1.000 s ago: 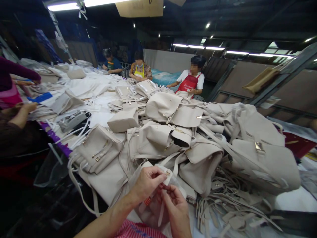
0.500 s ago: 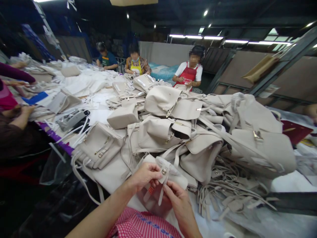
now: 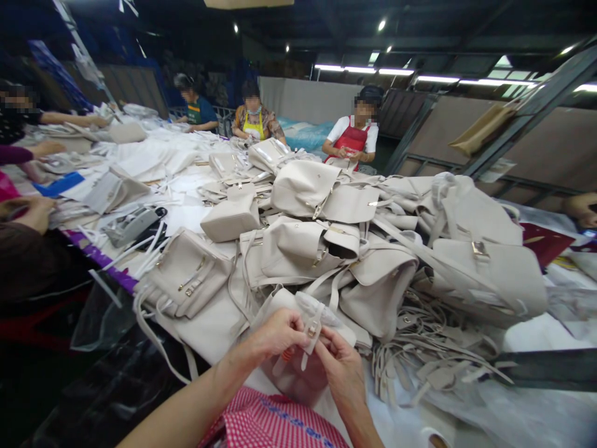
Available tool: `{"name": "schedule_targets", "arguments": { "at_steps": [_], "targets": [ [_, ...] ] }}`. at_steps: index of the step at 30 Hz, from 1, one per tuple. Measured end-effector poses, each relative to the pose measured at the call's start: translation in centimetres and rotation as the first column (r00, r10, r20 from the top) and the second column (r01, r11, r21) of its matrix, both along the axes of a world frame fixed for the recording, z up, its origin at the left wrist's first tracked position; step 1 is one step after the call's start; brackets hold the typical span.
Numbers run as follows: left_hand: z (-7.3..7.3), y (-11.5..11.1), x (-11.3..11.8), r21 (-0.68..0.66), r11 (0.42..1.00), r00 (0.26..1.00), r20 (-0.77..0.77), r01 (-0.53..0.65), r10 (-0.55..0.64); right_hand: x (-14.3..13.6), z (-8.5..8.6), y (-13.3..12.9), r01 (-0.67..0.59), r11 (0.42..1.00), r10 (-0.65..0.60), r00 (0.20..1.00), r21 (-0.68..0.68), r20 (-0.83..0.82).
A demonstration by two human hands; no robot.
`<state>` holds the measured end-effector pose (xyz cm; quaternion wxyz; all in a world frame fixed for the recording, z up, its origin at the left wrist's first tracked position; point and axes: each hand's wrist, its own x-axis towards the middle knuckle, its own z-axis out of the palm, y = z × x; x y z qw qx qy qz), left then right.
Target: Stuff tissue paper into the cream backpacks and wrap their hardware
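Close in front of me is a beige bag [image 3: 298, 379], with clear plastic over its upper part and a small strap with a gold buckle [image 3: 313, 328]. My left hand [image 3: 282, 336] pinches the strap piece on the buckle's left side. From the right, my right hand [image 3: 338, 354] has its thumb and fingers closed at the same strap, beside the buckle. The strap's narrow end hangs down between both hands. Something with red stripes shows under my left fingers. Beyond the hands rises a pile of beige bags [image 3: 308, 246].
A bundle of loose beige straps [image 3: 429, 361] lies at the right, near a dark bar [image 3: 555, 368]. Another beige bag [image 3: 189, 274] lies at the left. Several people stand or sit around the table, including one in a red apron [image 3: 352, 137]. A tape roll [image 3: 433, 437] sits at the bottom edge.
My right hand has moved up to the buckle, and the strap now passes across it. The view has shifted slightly, and another person shows at the far left.
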<state>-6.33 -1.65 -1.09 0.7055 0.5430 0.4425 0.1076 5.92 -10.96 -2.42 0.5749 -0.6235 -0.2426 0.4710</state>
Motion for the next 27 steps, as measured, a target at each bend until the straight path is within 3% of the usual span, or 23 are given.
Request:
{"name": "schedule_targets", "arguments": {
  "at_steps": [6,7,9,10,13,14,16,18,20,23,25,27],
  "targets": [
    [0.3,-0.4,0.4,0.064,0.997,0.999,0.020,0.034,-0.035,-0.1,-0.1,-0.4,-0.006,0.999,0.010,0.997,0.050,-0.073],
    [0.5,-0.6,0.5,0.109,0.994,0.999,0.012,0.031,-0.033,-0.1,-0.2,-0.4,-0.007,0.999,0.010,0.997,0.047,-0.081],
    [0.7,-1.4,0.8,0.330,0.943,0.999,-0.041,0.043,-0.031,0.1,-0.3,-0.6,0.005,1.000,-0.003,0.993,0.016,-0.117],
    [0.8,-1.9,0.9,0.483,0.873,0.996,-0.078,0.070,-0.036,0.2,-0.3,-0.7,0.014,1.000,-0.015,0.989,-0.008,-0.145],
    [0.6,-3.0,1.1,0.821,0.533,0.979,-0.183,0.203,-0.090,0.4,-0.3,-0.7,0.055,0.995,-0.069,0.977,-0.078,-0.200],
    [0.4,-3.2,1.1,0.856,0.464,0.973,-0.197,0.229,-0.117,0.4,-0.1,-0.7,0.067,0.994,-0.082,0.976,-0.081,-0.201],
    [0.0,-3.3,1.0,0.876,0.416,0.968,-0.195,0.245,-0.159,0.3,0.4,-0.7,0.088,0.994,-0.099,0.977,-0.064,-0.191],
    [-0.3,-3.0,0.9,0.856,0.484,0.981,-0.128,0.182,-0.143,0.1,1.0,-0.7,0.108,0.993,-0.117,0.969,-0.055,-0.216],
    [-0.4,-2.6,0.9,0.757,0.651,0.997,-0.011,0.056,-0.073,0.0,1.6,-0.8,0.121,0.990,-0.135,0.948,-0.066,-0.289],
    [-0.6,-2.1,1.0,0.425,0.896,0.989,0.127,-0.128,0.081,0.1,1.8,-1.3,0.096,0.994,-0.107,0.909,-0.047,-0.402],
    [-0.8,-2.2,1.1,0.206,0.959,0.973,0.158,-0.196,0.165,0.2,1.4,-1.5,0.050,0.998,-0.055,0.914,-0.023,-0.402],
    [-1.1,-2.5,1.1,0.046,0.968,0.957,0.170,-0.247,0.236,0.3,0.6,-1.7,0.013,1.000,-0.013,0.939,-0.001,-0.343]
  ]
}}
